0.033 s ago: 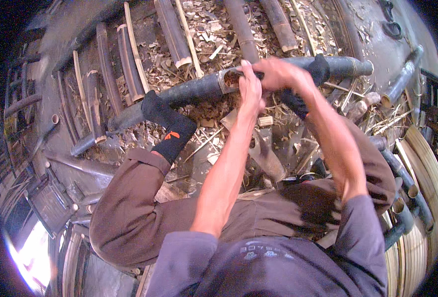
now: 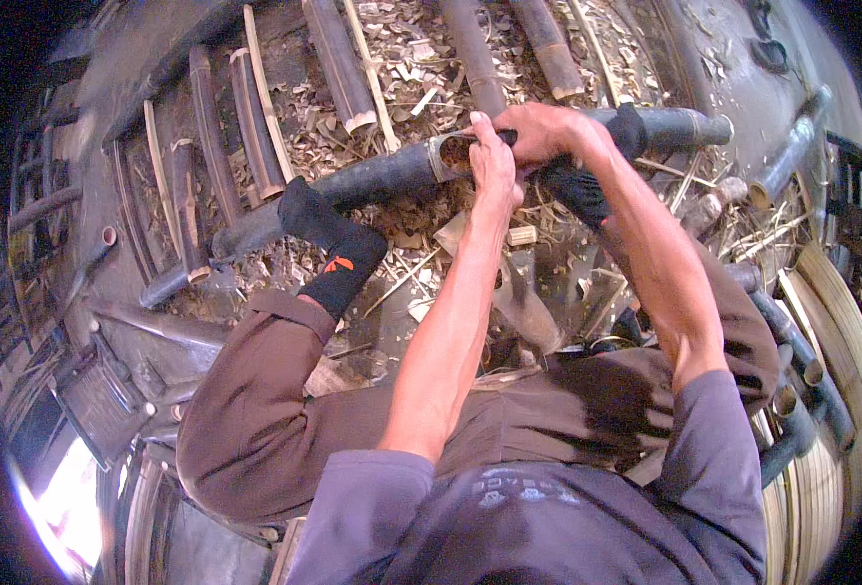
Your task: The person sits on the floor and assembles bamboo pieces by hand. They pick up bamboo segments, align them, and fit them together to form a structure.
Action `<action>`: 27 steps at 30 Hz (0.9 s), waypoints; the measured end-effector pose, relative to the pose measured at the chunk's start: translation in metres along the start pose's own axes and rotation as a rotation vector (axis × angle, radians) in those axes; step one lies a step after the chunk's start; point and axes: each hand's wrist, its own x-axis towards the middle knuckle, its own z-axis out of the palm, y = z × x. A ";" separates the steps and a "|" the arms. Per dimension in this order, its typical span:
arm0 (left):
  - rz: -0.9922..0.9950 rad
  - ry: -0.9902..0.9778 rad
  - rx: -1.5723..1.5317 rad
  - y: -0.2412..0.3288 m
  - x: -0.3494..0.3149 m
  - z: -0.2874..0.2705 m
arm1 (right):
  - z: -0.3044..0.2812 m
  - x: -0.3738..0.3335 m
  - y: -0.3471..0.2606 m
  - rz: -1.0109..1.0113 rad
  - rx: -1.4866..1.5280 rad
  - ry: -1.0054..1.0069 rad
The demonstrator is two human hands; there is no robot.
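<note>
A thick dark bamboo pole (image 2: 382,177) lies crosswise before me, with a pale-edged opening (image 2: 457,153) cut in its upper side. Just right of this opening my left hand (image 2: 492,164) is closed, its thumb pointing away from me; what its fingers hold is hidden. My right hand (image 2: 551,134) presses against it, closed round a small dark-handled tool (image 2: 508,136), whose blade is hidden. Both of my feet, in black socks, rest against the pole: the left sock (image 2: 331,244) left of the opening, the right one (image 2: 577,190) beneath my right wrist.
Pale wood chips (image 2: 416,73) cover the ground beyond the pole. Several split or whole bamboo lengths (image 2: 338,63) lie among them, pointing away from me. At the right are a short bamboo tube (image 2: 791,151) and a bundle of long pale strips (image 2: 845,361). Dark racks stand at both sides.
My right hand, smeared by motion before, now shows sharply and sits slightly higher, close against my left. The left hand and the pole have hardly moved.
</note>
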 end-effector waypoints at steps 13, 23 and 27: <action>0.176 -0.280 1.556 0.112 -0.013 -0.118 | 0.172 0.068 -0.144 0.106 1.562 1.126; 0.549 -0.119 0.642 0.148 -0.009 -0.115 | 0.167 0.029 -0.141 0.265 2.247 0.737; 0.614 -0.278 0.865 0.117 0.007 -0.101 | 0.160 -0.053 -0.115 0.392 1.064 0.711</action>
